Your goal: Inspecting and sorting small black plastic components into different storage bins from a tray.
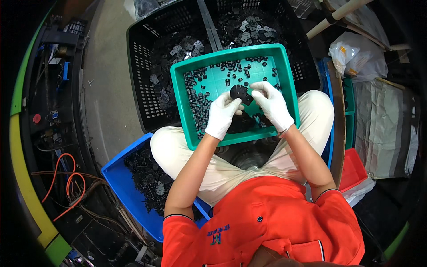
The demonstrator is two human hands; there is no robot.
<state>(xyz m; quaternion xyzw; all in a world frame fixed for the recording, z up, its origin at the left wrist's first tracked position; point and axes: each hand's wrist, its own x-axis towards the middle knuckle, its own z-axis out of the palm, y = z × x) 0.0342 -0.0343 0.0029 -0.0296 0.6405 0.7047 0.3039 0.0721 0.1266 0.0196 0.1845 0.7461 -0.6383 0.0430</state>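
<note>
Over a green tray point(179, 84) on my lap, my left hand point(222, 114) in a white glove pinches a flat black plastic part point(240, 92) with a round end and a squarish tab. My right hand point(271, 104), gloved too, is raised close beside the part's right side, fingers bent and tips together; whether it grips something small is hidden. Many small black cylindrical pieces point(200, 106) lie in the tray, thickest along its left side. Below my hands is a pile of darker black parts point(242, 123).
Two black perforated crates point(147, 84) full of black and grey plates stand beyond the tray. A blue bin point(147, 213) of black parts sits at my left. Red bin point(353, 169) and plastic bags point(359, 58) are on the right; machinery with an orange hose point(71, 178) is far left.
</note>
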